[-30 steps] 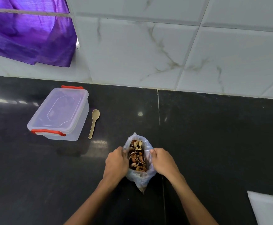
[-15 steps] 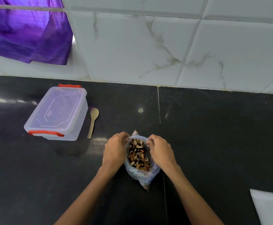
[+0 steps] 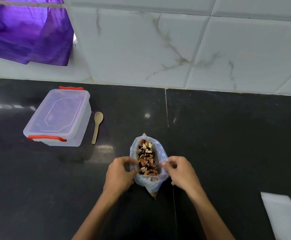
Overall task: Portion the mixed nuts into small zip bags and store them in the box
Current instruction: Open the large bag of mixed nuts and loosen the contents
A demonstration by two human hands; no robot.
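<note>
My left hand [image 3: 119, 172] and right hand [image 3: 182, 172] each pinch a side of the rolled-down rim of the clear bag [image 3: 161, 159], a grip that spreads its mouth over the mixed nuts [image 3: 147, 159] on the black worktop [image 3: 227, 135]. Well to the left stands the box [image 3: 58, 118], lid on and red clips fastened, a small spoon [image 3: 97, 127] just beside it. White packets, probably the small zip bags [image 3: 284, 215], lie near the right edge. By my reading nothing is portioned yet; scooping, sealing and boxing all remain.

Open nut bag [image 3: 160, 154]; lidded clear box [image 3: 58, 118].
</note>
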